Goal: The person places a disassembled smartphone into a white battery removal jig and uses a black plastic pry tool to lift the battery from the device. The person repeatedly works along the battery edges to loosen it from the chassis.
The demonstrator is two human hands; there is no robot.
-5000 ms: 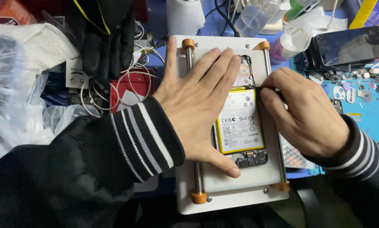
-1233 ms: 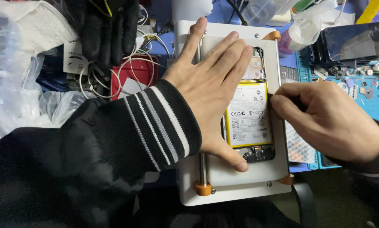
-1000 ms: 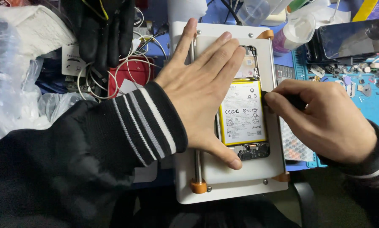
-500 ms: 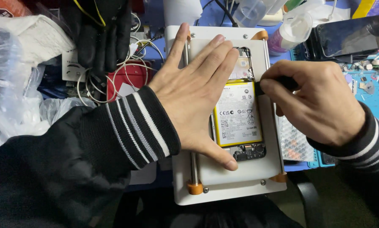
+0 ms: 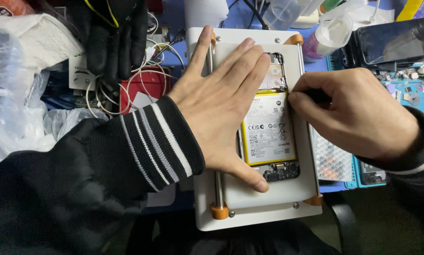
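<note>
— Where's the phone?

— On the white fixture [image 5: 254,208], back cover already off, so the battery [image 5: 268,130] and boards show. The left hand [image 5: 221,106] lies flat across its left half, fingers spread, pinning it down.

— And the right hand [image 5: 358,115]?

— Its fingers are pinched together on a thin dark tool [image 5: 316,97], tip at the phone's right edge, beside the battery.

— How far along, then?

— I'd judge midway: opened, but the battery sits in place and seems not yet lifted.

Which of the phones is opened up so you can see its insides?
The phone under the left hand, lying on the white platform, is open: its yellow-edged battery shows. The dark phone at top right is closed.
</note>
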